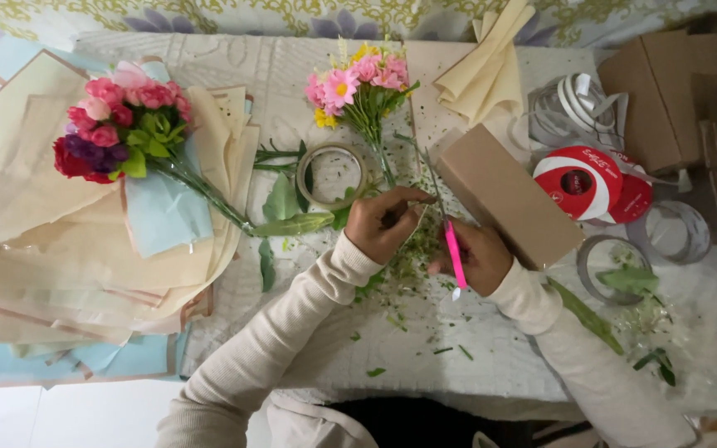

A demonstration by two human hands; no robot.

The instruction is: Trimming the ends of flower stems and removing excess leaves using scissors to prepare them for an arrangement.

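At the middle of the table (491,365), the left hand (383,224) is clenched around the lower stems of a small bunch of pink and yellow flowers (358,79), whose heads point away toward the far edge, while the right hand (479,257) has its grip closed on pink-handled scissors (451,245) whose thin blades run up beside the stems. The blades lie very close to the left fingers, so a cut taken without looking could nick a fingertip; the cause would be the crowding of both hands over one short length of stem. The stems are thin and bundled, and a loose hold could let one slip out or let the bunch splay. Green trimmings are scattered under the hands, which may hide a stem or make the surface slippery. A brown cardboard box (504,195) sits just beside the right hand and could be knocked by the wrist. A roll of clear tape (331,176) lies near the left hand, and a larger wrapped bouquet (122,124) rests on stacked paper sheets (35,249) well apart.
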